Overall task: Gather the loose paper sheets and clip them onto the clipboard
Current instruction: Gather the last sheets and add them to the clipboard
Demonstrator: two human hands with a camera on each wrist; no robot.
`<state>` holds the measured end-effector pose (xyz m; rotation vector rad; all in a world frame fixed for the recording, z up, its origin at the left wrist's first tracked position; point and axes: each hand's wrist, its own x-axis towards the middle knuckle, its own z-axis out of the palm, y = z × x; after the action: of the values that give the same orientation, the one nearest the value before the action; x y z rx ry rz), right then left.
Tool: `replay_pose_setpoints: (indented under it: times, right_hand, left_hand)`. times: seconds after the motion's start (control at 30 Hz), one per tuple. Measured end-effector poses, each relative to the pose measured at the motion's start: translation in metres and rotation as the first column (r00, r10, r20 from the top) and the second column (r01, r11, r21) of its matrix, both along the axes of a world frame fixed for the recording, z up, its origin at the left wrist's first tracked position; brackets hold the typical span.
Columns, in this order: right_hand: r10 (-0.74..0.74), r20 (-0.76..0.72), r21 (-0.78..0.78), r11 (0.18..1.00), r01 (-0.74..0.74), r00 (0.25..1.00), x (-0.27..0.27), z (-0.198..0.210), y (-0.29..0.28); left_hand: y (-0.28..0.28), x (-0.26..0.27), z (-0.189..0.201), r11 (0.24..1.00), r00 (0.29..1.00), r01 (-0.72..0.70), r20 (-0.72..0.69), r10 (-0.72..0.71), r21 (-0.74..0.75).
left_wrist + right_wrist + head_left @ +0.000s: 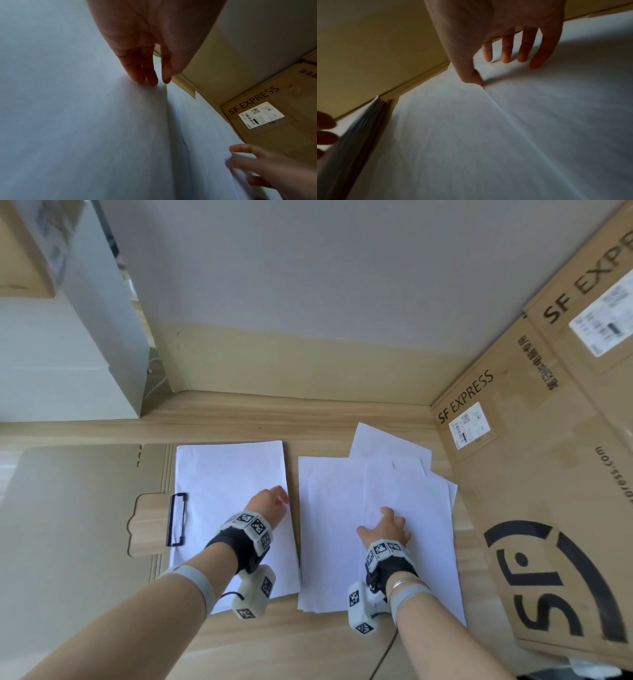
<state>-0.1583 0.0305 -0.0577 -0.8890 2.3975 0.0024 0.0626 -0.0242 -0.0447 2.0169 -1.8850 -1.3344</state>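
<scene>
A wooden clipboard point(147, 525) lies sideways on the desk, its black wire clip point(176, 518) at the left. A neat stack of white sheets point(229, 474) covers the board, and its left edge reaches the clip. Whether the clip clamps it I cannot tell. My left hand point(274, 498) rests on the stack's right edge, its straight fingers point(147, 75) touching the paper. Several loose white sheets point(335, 508) overlap unevenly to the right. My right hand point(390, 525) lies on them, its spread fingers point(513, 54) pressing down and the thumb point(472, 77) at a sheet's edge.
Large SF Express cardboard boxes point(548, 474) stand against the loose sheets on the right. A flat cardboard piece point(75, 508) lies under the clipboard at the left. A low wooden ledge point(274, 409) and the wall close off the back. A white cabinet point(68, 354) stands at the far left.
</scene>
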Motion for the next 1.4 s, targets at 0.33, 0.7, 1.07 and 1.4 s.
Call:
replay_pose_setpoints:
  times: [0.33,0.7,1.07,1.4]
  right_hand:
    - [0.059,-0.035,0.013,0.998,-0.059,0.998,0.001,0.002,-0.005]
    - [0.202,0.053,-0.022,0.979,-0.201,0.978,0.016,0.009,-0.014]
    - [0.296,0.329,-0.309,0.931,-0.194,0.897,0.083,0.029,-0.015]
    - [0.030,0.193,-0.366,0.930,0.043,0.981,0.016,0.019,-0.011]
  left_hand:
    - [0.010,-0.013,-0.005,1.000,0.999,-0.009,-0.053,0.010,0.008]
    - [0.004,0.034,-0.013,0.998,0.998,-0.043,0.056,0.040,0.050]
    - [0.005,-0.008,-0.003,0.896,0.821,-0.137,-0.457,0.342,0.423]
    - [-0.004,0.000,-0.002,0.840,0.776,-0.319,-0.389,0.497,0.439]
